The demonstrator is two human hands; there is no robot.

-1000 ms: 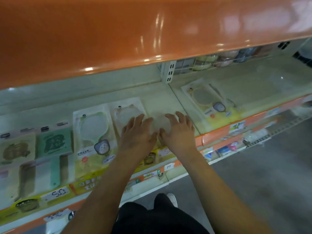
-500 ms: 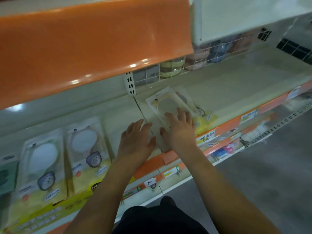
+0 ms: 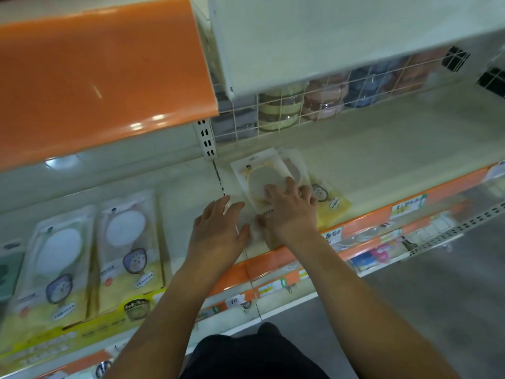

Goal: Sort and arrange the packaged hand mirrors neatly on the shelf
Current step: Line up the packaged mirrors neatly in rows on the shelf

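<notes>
A small pile of packaged hand mirrors (image 3: 259, 173) lies flat on the cream shelf (image 3: 382, 160), just right of the shelf joint. My right hand (image 3: 287, 209) rests on top of that pile with fingers spread, pressing its near half. My left hand (image 3: 218, 231) lies palm down on the bare shelf beside it, fingers apart, thumb close to my right hand. Two more packaged mirrors, one (image 3: 54, 258) and another (image 3: 128, 247), lie side by side on the left section.
An orange upper shelf (image 3: 95, 77) overhangs the left side. A wire grid (image 3: 314, 105) at the back holds round compact cases. Orange price rails (image 3: 410, 209) edge the shelf front. Lower shelves with small goods (image 3: 377, 255) and grey floor lie below right.
My view and both hands have shifted right along the shelf. My right hand left the bare spot and came down onto the mirror pile right of the joint; my left hand followed.
</notes>
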